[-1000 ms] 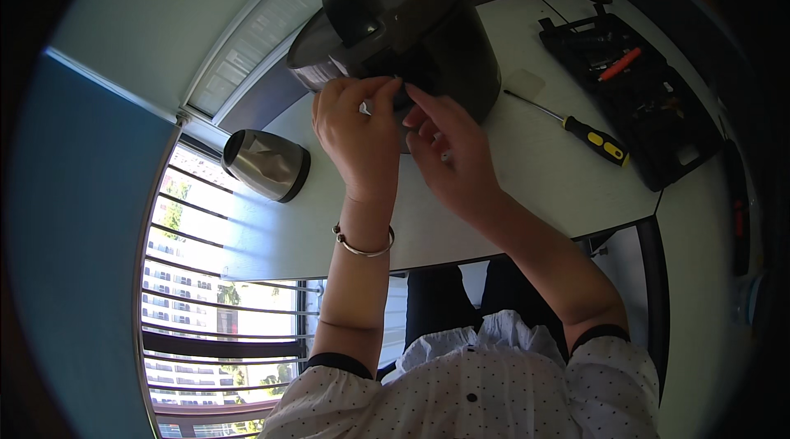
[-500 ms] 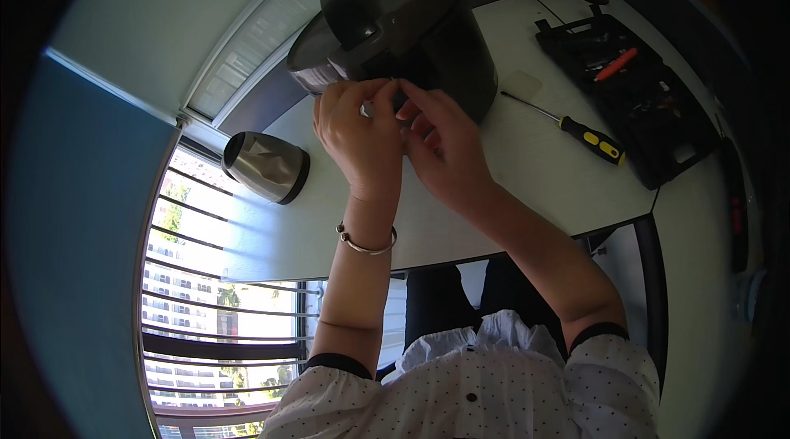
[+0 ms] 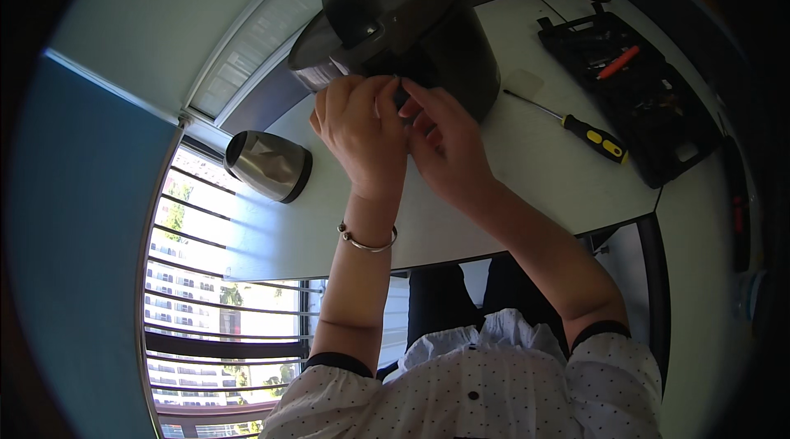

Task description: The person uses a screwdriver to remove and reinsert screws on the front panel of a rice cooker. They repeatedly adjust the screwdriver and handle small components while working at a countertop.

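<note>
My left hand (image 3: pixel 358 134) and my right hand (image 3: pixel 448 143) meet at their fingertips, close in front of a large dark grey appliance (image 3: pixel 457 52). It has a rounded body and a thick handle-like part on top. On both hands the fingers are bent and pinched together. Whatever lies between the fingertips is too small or too hidden to name. I cannot tell whether the fingertips touch the appliance behind them. To the right a screwdriver (image 3: pixel 591 137) with a black and yellow handle lies on the white table (image 3: pixel 535 192).
An open black tool case (image 3: pixel 634 102) holding a red-orange tool (image 3: pixel 619 62) stands on the right. A silver kettle-shaped vessel (image 3: pixel 267 167) with a dark base is by the window blinds (image 3: pixel 222 340) on the left. A partition (image 3: pixel 543 11) runs behind the table.
Both hands stay nearly in place with their fingertips together; only slight finger movement shows. The whole view has shifted a little. Nothing else has visibly moved.
</note>
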The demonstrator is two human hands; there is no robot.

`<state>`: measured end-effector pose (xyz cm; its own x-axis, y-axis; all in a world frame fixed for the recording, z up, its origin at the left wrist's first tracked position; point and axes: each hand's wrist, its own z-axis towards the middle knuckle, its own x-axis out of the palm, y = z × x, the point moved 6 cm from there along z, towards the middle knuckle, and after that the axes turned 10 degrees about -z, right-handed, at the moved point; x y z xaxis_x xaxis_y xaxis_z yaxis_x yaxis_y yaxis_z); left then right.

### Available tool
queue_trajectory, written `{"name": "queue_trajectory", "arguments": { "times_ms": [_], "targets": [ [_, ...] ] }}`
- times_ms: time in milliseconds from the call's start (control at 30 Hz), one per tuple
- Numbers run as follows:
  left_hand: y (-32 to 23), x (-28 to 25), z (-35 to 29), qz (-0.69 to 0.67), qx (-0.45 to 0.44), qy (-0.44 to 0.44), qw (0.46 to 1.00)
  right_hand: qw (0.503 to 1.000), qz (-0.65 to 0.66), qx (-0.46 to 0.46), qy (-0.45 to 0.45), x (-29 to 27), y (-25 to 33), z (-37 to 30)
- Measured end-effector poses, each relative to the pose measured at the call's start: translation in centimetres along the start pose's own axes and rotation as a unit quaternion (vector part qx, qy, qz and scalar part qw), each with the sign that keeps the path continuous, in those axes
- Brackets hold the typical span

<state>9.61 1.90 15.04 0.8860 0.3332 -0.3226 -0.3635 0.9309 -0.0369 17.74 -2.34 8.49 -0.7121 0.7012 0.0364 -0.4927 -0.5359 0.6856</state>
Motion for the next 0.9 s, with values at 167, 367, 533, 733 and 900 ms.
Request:
{"name": "queue_trajectory", "arguments": {
  "times_ms": [167, 367, 533, 733, 900],
  "targets": [
    [0.7, 0.0, -0.1, -0.04, -0.035, -0.012, 0.999, 1.0, 0.006, 0.003, 0.005, 0.0, 0.2, 0.1],
    [1.0, -0.3, 0.2, -0.072, -0.071, -0.024, 0.995, 1.0, 0.001, -0.002, 0.007, 0.1, 0.3, 0.1],
    [1.9, -0.4, 0.1, -0.114, -0.106, -0.027, 0.987, 1.0, 0.003, 0.001, 0.012, 0.2, 0.4, 0.1],
    [2.3, -0.4, 0.2, -0.191, -0.146, -0.019, 0.97, 1.0, -0.002, -0.02, 0.008, 0.5, 0.3, 0.0],
    [2.1, -0.3, 0.1, -0.189, -0.112, -0.027, 0.975, 1.0, -0.003, -0.026, 0.007, 0.7, 0.3, 0.0]
  ]
}}
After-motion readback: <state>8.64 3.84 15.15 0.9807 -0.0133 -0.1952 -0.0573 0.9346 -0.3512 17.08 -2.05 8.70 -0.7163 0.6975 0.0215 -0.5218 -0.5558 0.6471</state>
